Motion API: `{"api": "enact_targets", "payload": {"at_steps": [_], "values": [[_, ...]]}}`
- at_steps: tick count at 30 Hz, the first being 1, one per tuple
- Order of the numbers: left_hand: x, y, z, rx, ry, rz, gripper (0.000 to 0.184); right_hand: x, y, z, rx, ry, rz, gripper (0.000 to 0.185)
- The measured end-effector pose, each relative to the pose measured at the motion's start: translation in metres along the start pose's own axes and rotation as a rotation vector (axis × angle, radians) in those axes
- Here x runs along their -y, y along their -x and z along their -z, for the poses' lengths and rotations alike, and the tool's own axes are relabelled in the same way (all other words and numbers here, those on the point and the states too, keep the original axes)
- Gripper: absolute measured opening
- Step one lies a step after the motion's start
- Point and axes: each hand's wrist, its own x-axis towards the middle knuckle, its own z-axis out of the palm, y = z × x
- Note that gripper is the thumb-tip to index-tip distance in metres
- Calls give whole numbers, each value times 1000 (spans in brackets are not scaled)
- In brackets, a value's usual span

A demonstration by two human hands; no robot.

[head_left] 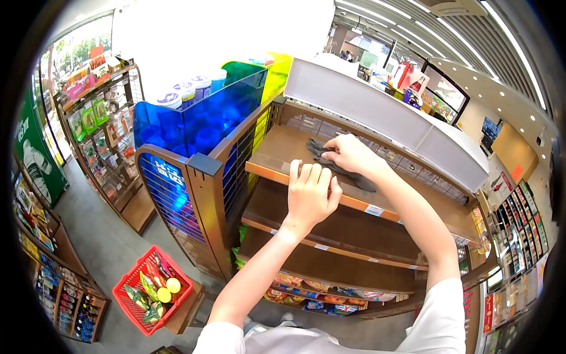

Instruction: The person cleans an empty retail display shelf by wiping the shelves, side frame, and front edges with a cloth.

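Observation:
A dark grey cloth [342,168] lies on the brown top shelf [277,144] of a shelving unit. My right hand [349,154] is closed on the cloth's upper part, and the rest trails to the right along the shelf. My left hand [311,192] is at the shelf's front edge, its fingers curled over the orange-brown strip [265,171]. Whether those fingers hold anything else is hidden. Price labels [374,209] sit along the front strip.
Lower shelves [336,233] hold snack bags [318,286] near the bottom. Blue bins [206,127] with tubs stand at the left end. A red basket [127,295] with packets sits on a wooden stool [184,315] at lower left. Beyond stands a rack [100,130].

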Motion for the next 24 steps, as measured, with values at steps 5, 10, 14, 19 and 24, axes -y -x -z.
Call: {"api": "enact_targets", "payload": {"at_steps": [5, 10, 14, 19, 24], "values": [[7, 3, 9, -7, 105, 23, 20, 2, -5, 4, 71, -15, 2, 31], [36, 18, 46, -31, -55, 79, 37, 3, 3, 13, 152, -69, 113, 33], [48, 36, 37, -22, -23, 31, 45, 13, 2, 17, 254, -165, 301, 35], [69, 53, 9, -73, -26, -10, 47, 31, -6, 19, 334, -215, 403, 31], [78, 59, -5, -157, -94, -64, 51, 45, -44, -19, 88, -217, 618, 26]]}}
